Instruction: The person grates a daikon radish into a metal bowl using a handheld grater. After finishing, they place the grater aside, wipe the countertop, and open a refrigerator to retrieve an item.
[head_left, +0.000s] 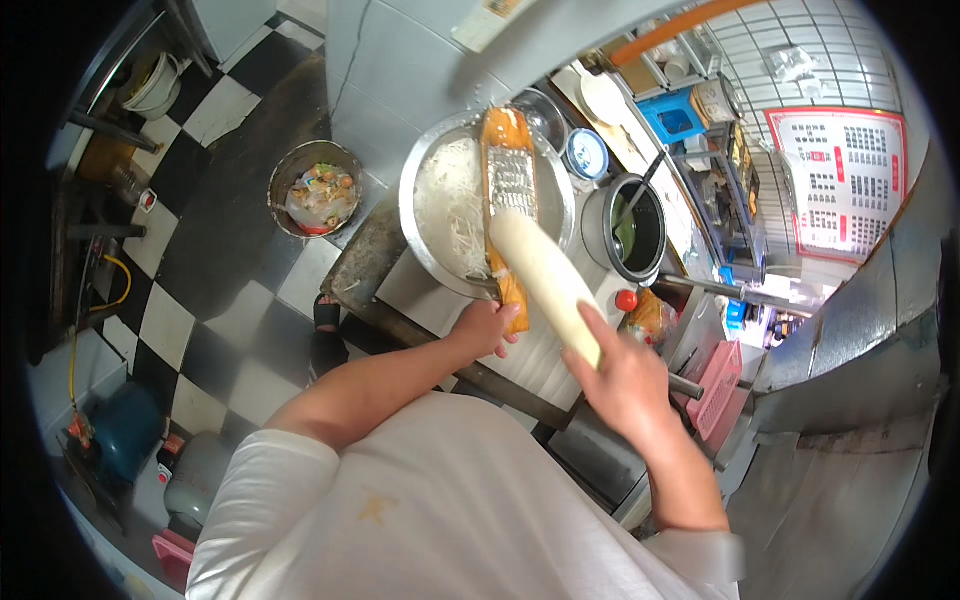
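A wooden-framed grater (510, 176) with a metal grating plate lies across a wide metal basin (414, 191). Pale shreds (454, 195), seemingly of white radish, lie in the basin. My left hand (484, 330) grips the grater's near end at the basin's rim. In my right hand (622, 367) is a long peeled white radish (547, 277), held by its near end. The radish's far end rests on or just over the lower part of the grating plate; I cannot tell if they touch. My right hand is slightly blurred.
A dark pot (652, 240) with a ladle stands right of the basin, near a blue-and-white bowl (587, 154) and a red cap (625, 301). A waste bucket (277, 191) is on the checkered floor to the left. Gas cylinders (196, 480) stand at lower left. A tiled wall (405, 67) rises behind the basin.
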